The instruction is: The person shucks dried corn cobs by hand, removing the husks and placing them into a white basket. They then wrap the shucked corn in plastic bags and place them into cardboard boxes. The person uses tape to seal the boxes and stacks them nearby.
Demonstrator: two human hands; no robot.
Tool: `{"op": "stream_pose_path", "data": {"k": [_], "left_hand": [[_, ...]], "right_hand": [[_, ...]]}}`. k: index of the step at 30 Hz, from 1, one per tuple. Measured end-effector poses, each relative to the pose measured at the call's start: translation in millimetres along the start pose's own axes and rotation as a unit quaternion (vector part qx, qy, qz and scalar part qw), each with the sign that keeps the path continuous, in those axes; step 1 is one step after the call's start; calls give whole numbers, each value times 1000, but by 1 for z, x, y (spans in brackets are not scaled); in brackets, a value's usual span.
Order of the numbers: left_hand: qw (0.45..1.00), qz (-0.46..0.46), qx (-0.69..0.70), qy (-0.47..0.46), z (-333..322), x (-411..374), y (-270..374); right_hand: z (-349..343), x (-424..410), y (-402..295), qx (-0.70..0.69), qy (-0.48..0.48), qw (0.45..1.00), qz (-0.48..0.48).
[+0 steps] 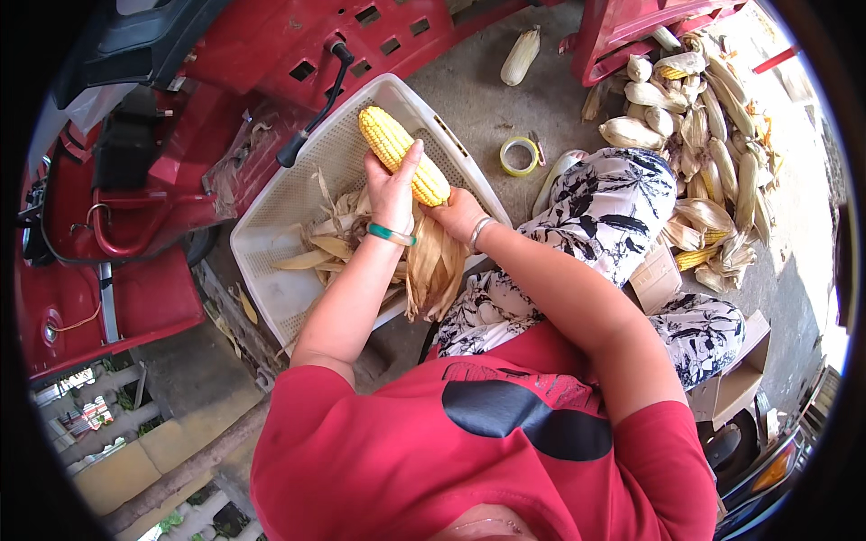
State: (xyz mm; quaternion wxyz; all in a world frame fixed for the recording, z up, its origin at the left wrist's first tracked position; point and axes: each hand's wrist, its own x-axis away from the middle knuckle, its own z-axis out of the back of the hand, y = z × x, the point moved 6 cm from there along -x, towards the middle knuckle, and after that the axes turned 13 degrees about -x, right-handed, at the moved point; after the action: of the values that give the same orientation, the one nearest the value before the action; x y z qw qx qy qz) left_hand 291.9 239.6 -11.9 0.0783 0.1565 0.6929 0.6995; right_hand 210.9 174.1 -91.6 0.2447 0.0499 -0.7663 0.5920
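A bare ear of yellow corn (400,154) lies tilted above a white plastic crate (260,203). Around the ear's middle my left hand (392,182) is closed, its thumb along the kernels. At the lower end of the ear, my right hand (460,213) grips the base, where dry husks (433,270) hang down over the crate's near side. More loose husks (335,247) lie inside the crate. What my right fingers pinch beneath the base is partly hidden.
A heap of corn ears in dry husks (697,128) covers the ground at right. One husked-over ear (521,57) and a roll of yellow tape (519,156) lie beyond the crate. A red metal vehicle (264,40) borders the crate, its black-handled lever (291,149) overhanging the rim.
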Motion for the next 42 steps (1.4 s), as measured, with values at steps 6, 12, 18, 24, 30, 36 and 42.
{"op": "stream_pose_path", "data": {"k": [6,12,18,24,30,36,42], "left_hand": [[994,79,-50,-60,5,-20,-53],[915,330,-70,-222,24,-11,-81],[905,261,280,-188,50,-23,-33],[882,164,347,-273,45,-20,29],[943,190,226,-152,44,-9,-1],[986,72,97,-112,8,6,-1],[956,98,229,-156,7,-33,29]], "right_hand": [[-2,9,-8,250,-22,966,57],[-30,32,-10,452,-188,859,150],[22,2,-48,171,158,958,168],[-4,-15,-41,267,32,963,10],[-6,10,-61,14,-74,997,-30],[-13,23,-68,32,-16,993,113],[-17,62,-63,-315,-211,919,-105]]}}
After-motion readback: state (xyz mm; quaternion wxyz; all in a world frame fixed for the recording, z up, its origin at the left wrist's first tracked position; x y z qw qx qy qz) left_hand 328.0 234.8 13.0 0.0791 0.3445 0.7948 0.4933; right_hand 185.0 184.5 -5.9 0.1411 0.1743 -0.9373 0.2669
